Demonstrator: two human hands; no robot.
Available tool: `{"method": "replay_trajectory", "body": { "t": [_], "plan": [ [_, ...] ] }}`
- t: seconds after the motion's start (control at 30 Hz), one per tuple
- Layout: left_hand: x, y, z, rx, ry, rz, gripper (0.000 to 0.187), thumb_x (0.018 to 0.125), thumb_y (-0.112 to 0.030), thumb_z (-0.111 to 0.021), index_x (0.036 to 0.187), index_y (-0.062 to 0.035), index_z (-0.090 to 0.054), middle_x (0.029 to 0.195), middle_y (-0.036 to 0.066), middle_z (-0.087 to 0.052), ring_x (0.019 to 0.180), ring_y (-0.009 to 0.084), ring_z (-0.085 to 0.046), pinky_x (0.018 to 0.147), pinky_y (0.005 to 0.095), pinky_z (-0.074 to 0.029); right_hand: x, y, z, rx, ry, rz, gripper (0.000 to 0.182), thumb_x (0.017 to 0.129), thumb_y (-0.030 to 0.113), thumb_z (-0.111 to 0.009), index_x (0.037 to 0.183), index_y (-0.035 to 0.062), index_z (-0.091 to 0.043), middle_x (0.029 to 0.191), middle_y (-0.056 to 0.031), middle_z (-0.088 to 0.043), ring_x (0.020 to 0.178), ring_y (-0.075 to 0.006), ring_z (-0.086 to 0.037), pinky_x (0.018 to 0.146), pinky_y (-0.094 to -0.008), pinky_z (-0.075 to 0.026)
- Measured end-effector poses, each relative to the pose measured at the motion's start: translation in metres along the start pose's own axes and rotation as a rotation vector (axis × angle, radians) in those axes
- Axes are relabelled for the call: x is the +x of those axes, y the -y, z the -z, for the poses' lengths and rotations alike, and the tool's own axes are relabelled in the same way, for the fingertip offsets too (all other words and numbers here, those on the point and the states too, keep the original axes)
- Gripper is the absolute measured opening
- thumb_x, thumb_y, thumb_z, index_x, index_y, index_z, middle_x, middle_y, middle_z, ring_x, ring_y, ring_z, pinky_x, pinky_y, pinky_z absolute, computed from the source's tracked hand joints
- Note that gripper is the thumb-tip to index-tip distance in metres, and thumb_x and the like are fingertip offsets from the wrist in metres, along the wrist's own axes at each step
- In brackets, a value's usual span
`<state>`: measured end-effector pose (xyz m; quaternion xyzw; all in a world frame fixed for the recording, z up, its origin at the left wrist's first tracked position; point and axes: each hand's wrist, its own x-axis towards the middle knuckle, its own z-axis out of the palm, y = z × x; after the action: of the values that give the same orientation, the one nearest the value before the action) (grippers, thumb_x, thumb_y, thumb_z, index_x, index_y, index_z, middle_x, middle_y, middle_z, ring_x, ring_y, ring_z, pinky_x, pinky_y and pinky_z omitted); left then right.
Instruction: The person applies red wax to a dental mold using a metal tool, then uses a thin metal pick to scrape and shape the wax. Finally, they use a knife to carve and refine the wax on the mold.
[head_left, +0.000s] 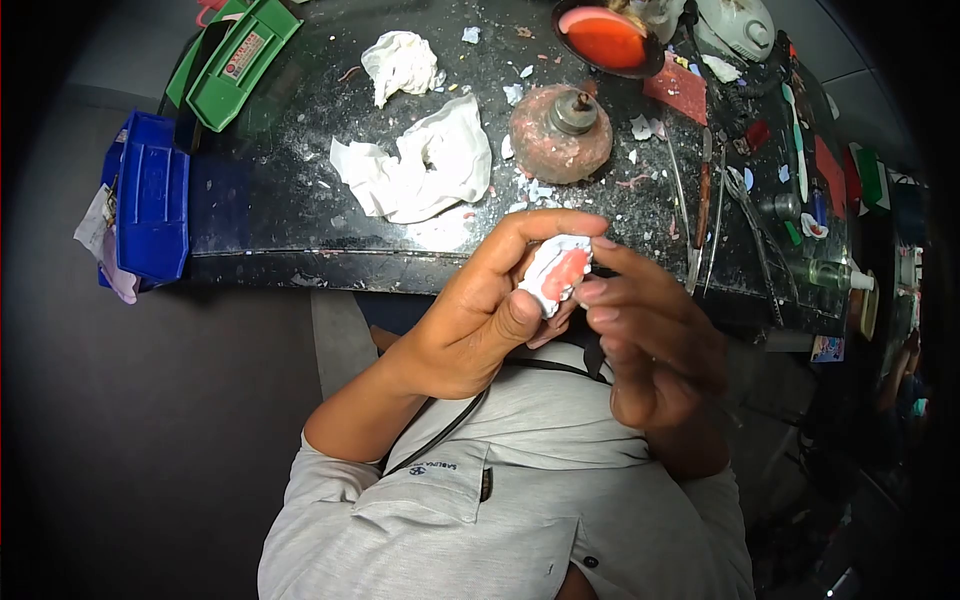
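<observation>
A small white plaster-like piece with a pink patch (556, 274) is between my two hands, just in front of the table's near edge. My left hand (480, 310) is closed around it, with the thumb below and the index finger curled over the top. My right hand (655, 335) is at the piece's right side, its fingers bent and the index fingertip near the upper edge. Whether the right fingers grip anything is hard to make out. Beyond the hands stands a round pinkish glass burner (560, 135) with a metal neck.
Crumpled white tissues (425, 165) lie left of the burner. A bowl of red material (603, 38) is at the back. Thin metal tools (703, 200) and a toothbrush (797, 135) lie right. Blue (153, 195) and green bins (243, 62) stand left. White scraps dot the dark table (270, 215).
</observation>
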<state>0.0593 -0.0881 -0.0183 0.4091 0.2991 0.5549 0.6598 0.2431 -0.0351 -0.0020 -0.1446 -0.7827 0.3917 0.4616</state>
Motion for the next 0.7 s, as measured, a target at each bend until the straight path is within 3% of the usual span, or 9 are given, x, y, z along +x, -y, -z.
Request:
{"method": "replay_trajectory", "body": {
  "t": [0.27,0.33,0.67,0.7],
  "plan": [
    [0.0006,0.0022,-0.0016,-0.024,-0.015,-0.027,0.085,0.095,-0.06,-0.053,0.144,0.0071,-0.033,0.108,0.007,-0.059,0.077,0.0046,-0.052,0.064,0.0194,-0.041,-0.0004,-0.0037,-0.0015,-0.021,-0.04,0.019,0.012,0.092,-0.004,-0.064,0.104,-0.0037,-0.066,0.101,-0.0153,-0.071,0.099,-0.0316,-0.071,0.099,-0.0522,-0.054],
    [0.0022,0.0038,-0.0003,-0.009,0.065,-0.07,0.069,0.103,-0.048,-0.047,0.148,0.0017,-0.03,0.096,0.002,-0.05,0.074,0.0069,-0.043,0.065,0.0216,-0.039,-0.0011,-0.0019,-0.0031,-0.032,-0.029,0.019,0.012,0.092,-0.004,-0.064,0.104,-0.0036,-0.066,0.101,-0.0152,-0.071,0.1,-0.031,-0.071,0.1,-0.0521,-0.054],
    [0.0024,0.007,-0.0066,-0.106,0.032,-0.042,0.07,0.103,-0.048,-0.047,0.148,0.0015,-0.027,0.092,0.003,-0.05,0.072,0.0077,-0.043,0.068,0.0226,-0.039,-0.0065,-0.0069,-0.0076,-0.028,-0.054,0.057,0.009,0.093,-0.004,-0.063,0.102,-0.0045,-0.065,0.103,-0.0171,-0.07,0.101,-0.0339,-0.07,0.099,-0.0518,-0.054],
    [0.0023,0.0079,-0.007,-0.142,0.008,-0.026,0.077,0.099,-0.052,-0.051,0.147,0.003,-0.027,0.093,0.005,-0.053,0.07,0.0079,-0.045,0.066,0.022,-0.039,-0.0064,-0.0075,-0.0079,-0.027,-0.052,0.061,0.009,0.093,-0.004,-0.063,0.102,-0.0045,-0.065,0.103,-0.0171,-0.07,0.101,-0.0339,-0.07,0.099,-0.0518,-0.054]
  ]
}}
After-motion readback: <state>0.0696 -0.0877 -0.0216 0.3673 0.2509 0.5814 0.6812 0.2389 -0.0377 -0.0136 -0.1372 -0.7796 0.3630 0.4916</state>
